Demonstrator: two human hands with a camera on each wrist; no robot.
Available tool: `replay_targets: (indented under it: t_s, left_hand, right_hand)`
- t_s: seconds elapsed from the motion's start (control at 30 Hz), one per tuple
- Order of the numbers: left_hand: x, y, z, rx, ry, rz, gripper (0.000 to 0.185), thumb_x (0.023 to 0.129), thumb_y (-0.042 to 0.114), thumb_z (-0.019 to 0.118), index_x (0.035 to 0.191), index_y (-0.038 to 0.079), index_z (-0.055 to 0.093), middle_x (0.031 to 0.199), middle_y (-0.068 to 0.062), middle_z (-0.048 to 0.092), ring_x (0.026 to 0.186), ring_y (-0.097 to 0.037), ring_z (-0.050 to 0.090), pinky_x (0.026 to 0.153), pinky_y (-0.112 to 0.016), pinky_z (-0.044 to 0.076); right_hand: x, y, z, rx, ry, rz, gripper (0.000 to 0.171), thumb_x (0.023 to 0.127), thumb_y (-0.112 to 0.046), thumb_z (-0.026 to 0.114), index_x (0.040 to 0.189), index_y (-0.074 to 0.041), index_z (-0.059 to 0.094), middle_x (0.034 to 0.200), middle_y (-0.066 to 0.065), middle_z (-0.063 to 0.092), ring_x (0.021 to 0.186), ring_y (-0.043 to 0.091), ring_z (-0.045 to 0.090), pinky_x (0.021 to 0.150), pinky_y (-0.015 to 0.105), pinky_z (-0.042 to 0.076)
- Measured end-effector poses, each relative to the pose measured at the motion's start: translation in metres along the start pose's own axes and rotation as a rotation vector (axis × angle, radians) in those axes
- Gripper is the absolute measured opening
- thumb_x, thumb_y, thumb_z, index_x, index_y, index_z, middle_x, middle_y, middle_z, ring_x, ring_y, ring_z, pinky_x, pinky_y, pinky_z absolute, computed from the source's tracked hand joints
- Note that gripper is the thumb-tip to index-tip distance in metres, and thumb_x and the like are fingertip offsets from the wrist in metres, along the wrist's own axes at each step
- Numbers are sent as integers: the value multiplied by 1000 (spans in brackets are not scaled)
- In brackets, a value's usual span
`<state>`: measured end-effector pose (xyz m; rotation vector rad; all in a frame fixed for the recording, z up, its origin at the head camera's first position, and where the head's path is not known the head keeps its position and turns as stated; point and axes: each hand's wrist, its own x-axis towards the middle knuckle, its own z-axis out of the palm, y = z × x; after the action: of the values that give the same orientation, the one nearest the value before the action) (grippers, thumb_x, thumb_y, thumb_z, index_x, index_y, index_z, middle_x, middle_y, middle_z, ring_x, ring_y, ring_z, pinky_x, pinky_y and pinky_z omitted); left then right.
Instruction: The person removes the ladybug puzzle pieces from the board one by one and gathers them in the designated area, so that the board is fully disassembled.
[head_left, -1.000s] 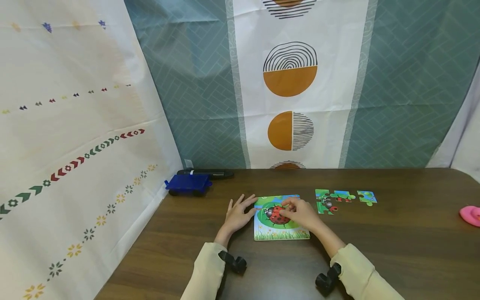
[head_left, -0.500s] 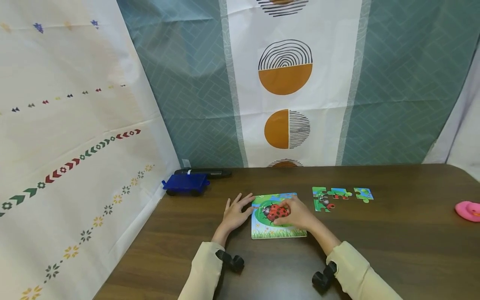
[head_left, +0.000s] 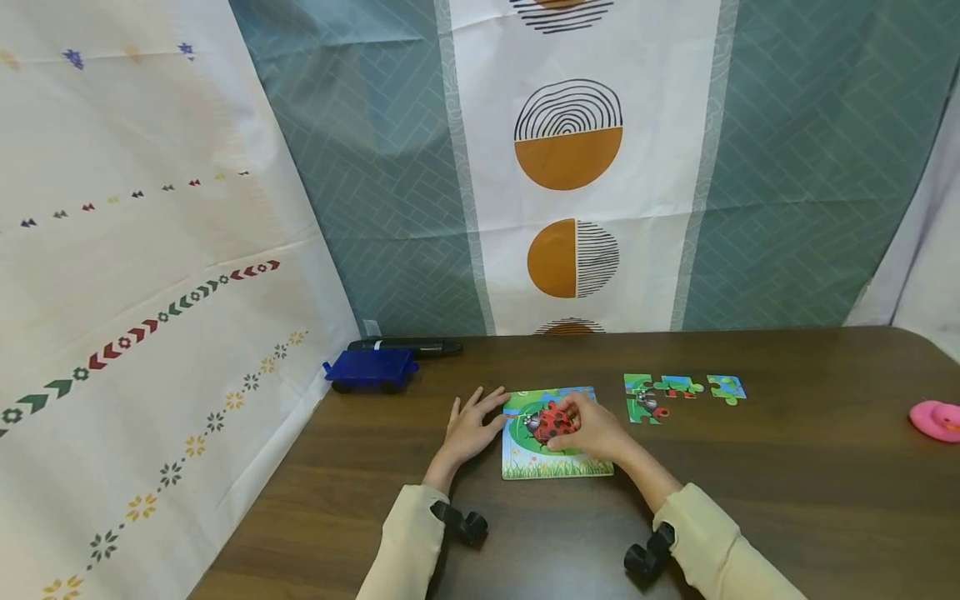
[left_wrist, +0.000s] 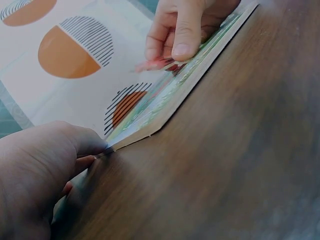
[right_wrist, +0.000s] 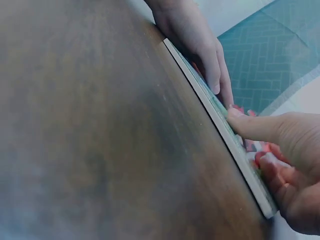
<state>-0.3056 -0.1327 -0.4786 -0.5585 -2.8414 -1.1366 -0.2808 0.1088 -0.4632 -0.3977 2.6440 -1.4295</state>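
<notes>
A square ladybug puzzle board [head_left: 555, 468] lies flat on the brown table, with grass printed along its near edge. My right hand [head_left: 597, 432] pinches a red, black-spotted puzzle piece [head_left: 552, 422] between thumb and fingers, close over the middle of the board. In the left wrist view that piece [left_wrist: 159, 64] sticks out past the fingertips. My left hand [head_left: 468, 432] touches the board's left edge, fingers spread. Seen in the right wrist view, the left hand [right_wrist: 197, 37] lies along the far end of the board. The fingers partly hide the piece.
Several loose jigsaw pieces [head_left: 643, 400] lie right of the board, some of them joined or overlapping. A blue toy cart [head_left: 371, 368] and a black marker [head_left: 435, 347] sit at the back left. A pink rubber duck [head_left: 936, 420] is at the far right. Patterned cloth hangs behind the table.
My right hand has moved slightly left and closer in over the ladybug, its thumb now lower on the board. My left hand stays at the edge. The head view has shifted slightly.
</notes>
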Motion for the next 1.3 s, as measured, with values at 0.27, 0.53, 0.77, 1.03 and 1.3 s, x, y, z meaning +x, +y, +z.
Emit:
replay_targets:
  t_s: [0.27, 0.53, 0.77, 1.03, 1.3]
  left_hand:
    - [0, 1, -1, -1, 3, 10, 43, 98, 25, 55, 140, 15, 55, 154, -3, 44, 150, -36, 24, 119, -65, -3]
    - [-1, 1, 0, 3, 8, 10, 43, 98, 26, 55, 140, 15, 55, 154, -3, 44, 150, -35, 24, 120, -65, -3]
    - [-1, 2, -1, 0, 5, 8, 43, 98, 25, 55, 140, 15, 55, 154, -3, 44, 150, -35, 23, 120, -65, -3]
    - [-1, 2, 1, 7, 11, 2, 44, 98, 26, 55, 140, 16, 55, 153, -2, 44, 150, -35, 24, 120, -65, -2]
    - [-1, 1, 0, -5, 7, 6, 43, 98, 25, 55, 140, 15, 55, 154, -3, 44, 150, -35, 24, 120, -64, -3]
  right_hand:
    - [0, 6, 0, 174, 28, 5, 32, 91, -13, 68, 117, 2, 56, 103, 15, 61, 85, 18, 52, 72, 28, 46]
    - [1, 7, -1, 162, 71, 10, 28, 93, -17, 65, 115, 0, 65, 102, 15, 67, 87, 15, 59, 71, 28, 50]
    - [1, 4, -3, 258, 101, 31, 29, 94, -16, 64, 116, 3, 65, 96, 12, 69, 69, 13, 52, 60, 26, 47]
    - [-4, 3, -33, 235, 164, 48, 38, 96, -27, 61, 124, -1, 63, 119, 20, 66, 90, 19, 60, 68, 29, 50]
    - [-21, 29, -86, 164, 220, 102, 48, 95, -34, 63, 128, 1, 56, 110, 10, 71, 80, 14, 62, 72, 28, 51]
